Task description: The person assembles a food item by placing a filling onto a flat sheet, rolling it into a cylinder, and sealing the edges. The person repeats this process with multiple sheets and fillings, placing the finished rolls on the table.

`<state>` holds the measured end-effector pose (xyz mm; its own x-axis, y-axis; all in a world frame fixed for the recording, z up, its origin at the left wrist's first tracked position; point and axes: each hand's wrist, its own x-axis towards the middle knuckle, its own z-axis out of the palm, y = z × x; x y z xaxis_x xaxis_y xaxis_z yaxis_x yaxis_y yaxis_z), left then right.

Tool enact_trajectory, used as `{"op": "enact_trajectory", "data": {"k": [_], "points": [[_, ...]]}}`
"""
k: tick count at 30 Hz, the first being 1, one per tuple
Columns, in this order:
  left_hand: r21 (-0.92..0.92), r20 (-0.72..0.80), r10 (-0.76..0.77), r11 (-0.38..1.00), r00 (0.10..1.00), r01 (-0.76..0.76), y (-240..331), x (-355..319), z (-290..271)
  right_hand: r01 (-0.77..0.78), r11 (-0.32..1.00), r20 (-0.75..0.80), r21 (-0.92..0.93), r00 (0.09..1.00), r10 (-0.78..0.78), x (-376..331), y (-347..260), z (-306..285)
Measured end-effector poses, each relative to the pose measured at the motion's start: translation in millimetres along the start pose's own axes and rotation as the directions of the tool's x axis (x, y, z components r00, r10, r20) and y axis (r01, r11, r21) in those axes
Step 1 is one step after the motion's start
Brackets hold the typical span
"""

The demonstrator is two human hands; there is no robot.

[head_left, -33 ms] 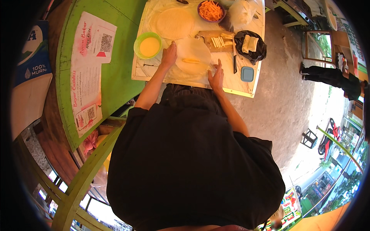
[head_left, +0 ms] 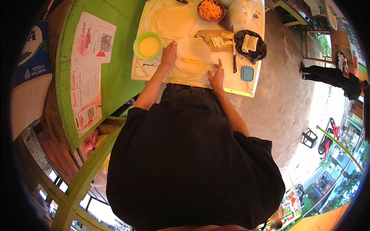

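Toward ten o'clock, the upper white sheet [head_left: 85, 38] on the green table [head_left: 124, 71] bears red-and-black heading letters and a square black code [head_left: 105, 43]. At nine, the lower sheet [head_left: 86, 82] carries a red heading, fine grey lines and another code [head_left: 91, 112]. Near ten, at the rim, a blue package [head_left: 37, 59] shows white lettering with a number. At two, a pale banner [head_left: 353, 43] has big green letters. Past four, a colourful poster [head_left: 290, 208] seems lettered, too small to read surely.
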<state>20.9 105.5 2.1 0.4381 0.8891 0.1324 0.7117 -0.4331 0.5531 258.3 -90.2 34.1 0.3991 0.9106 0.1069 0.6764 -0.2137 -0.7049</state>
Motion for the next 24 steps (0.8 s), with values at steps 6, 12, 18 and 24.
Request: {"op": "enact_trajectory", "data": {"k": [6, 12, 18, 24], "points": [[-0.137, 0.049, 0.385, 0.916, 0.922, -0.376, 54.6, -54.2, -42.7, -0.177, 0.980, 0.120, 0.087, 0.979, 0.166, 16.7, 0.4, -2.6], [-0.206, 0.231, 0.434, 0.897, 0.871, -0.392, 60.8, -116.2, -17.6, -0.172, 0.959, 0.021, 0.226, 0.985, 0.172, 38.0, 6.9, 12.2], [-0.087, 0.261, 0.383, 0.924, 0.886, -0.373, 51.7, -129.7, -6.6, -0.145, 0.972, 0.017, 0.187, 0.989, 0.145, 64.5, 20.6, 11.5], [-0.215, 0.274, 0.461, 0.885, 0.844, -0.414, 55.3, -137.5, -31.3, 0.015, 1.000, -0.001, 0.025, 1.000, -0.015, 54.7, 18.5, 14.0]]}}
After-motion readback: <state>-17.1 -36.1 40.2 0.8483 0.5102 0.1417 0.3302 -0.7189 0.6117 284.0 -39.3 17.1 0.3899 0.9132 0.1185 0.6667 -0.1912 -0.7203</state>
